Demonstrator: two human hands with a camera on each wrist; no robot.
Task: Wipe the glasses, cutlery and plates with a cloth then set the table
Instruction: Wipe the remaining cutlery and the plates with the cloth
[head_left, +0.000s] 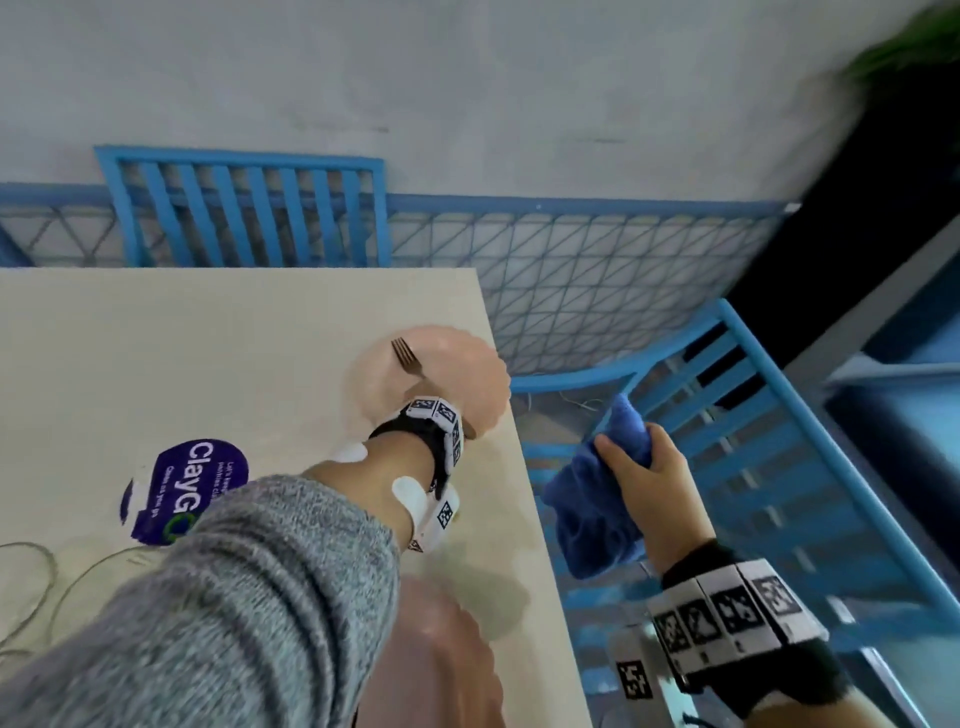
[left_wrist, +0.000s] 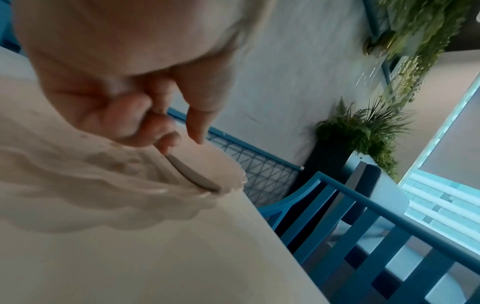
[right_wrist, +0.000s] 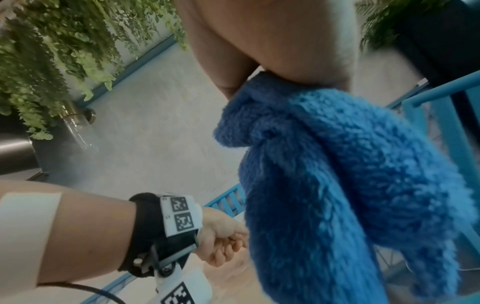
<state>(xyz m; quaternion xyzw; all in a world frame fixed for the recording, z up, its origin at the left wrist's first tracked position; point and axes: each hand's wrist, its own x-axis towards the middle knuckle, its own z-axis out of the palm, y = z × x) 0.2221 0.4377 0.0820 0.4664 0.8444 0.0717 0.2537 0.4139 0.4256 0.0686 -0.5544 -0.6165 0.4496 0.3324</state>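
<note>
A pink scalloped plate (head_left: 467, 374) lies at the right edge of the beige table (head_left: 208, 353). My left hand (left_wrist: 166, 131) reaches over it and pinches a metal fork (head_left: 406, 357) by its handle (left_wrist: 193, 176); the tines point to the far left across the plate, and the handle end lies at the plate's near rim (left_wrist: 155, 191). Off the table to the right, my right hand (head_left: 644, 467) grips a bunched blue fluffy cloth (head_left: 592, 509) in the air above a chair. The same cloth (right_wrist: 337, 174) fills the right wrist view, where my left hand (right_wrist: 226, 244) is also seen.
A round purple ClayGo sign (head_left: 182, 488) lies on the table near my left forearm. Clear glass rims (head_left: 31, 582) show at the lower left. A blurred pink shape (head_left: 441, 649) sits at the near table edge. Blue slatted chairs (head_left: 753, 441) stand right and at the far side (head_left: 244, 208).
</note>
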